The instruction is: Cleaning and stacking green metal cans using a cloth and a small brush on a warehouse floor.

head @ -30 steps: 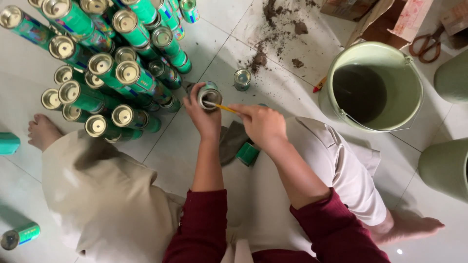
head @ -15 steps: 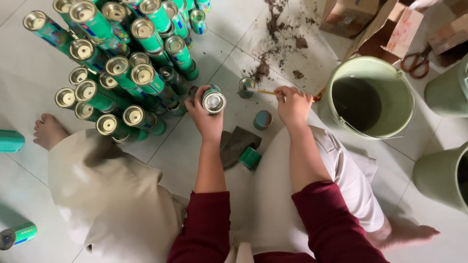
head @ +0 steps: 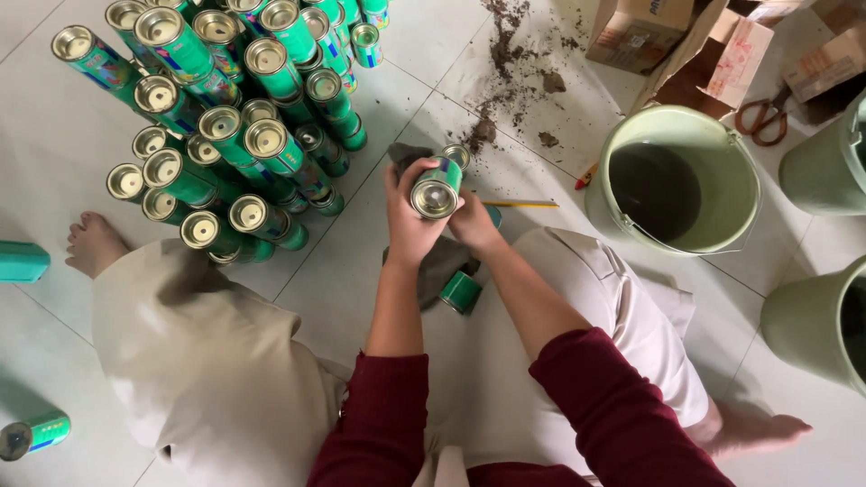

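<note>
I sit on a tiled floor holding a green metal can with its silver open top facing me. My left hand wraps around its left side. My right hand grips it from the lower right. A grey cloth lies under my wrists, and part of it shows above my left hand. On the floor by my right hand are a thin yellow stick, a second small can just beyond the held one, and a green cap.
Several green cans are stacked upright at the upper left, and loose ones lie at the far left and bottom left. A pale green bucket of dark liquid stands on the right. Farther right are more buckets, cardboard boxes, scissors and spilled dirt.
My right hand laid the yellow stick on the floor and came back to the can. The can now sits between both hands, closer to me.
</note>
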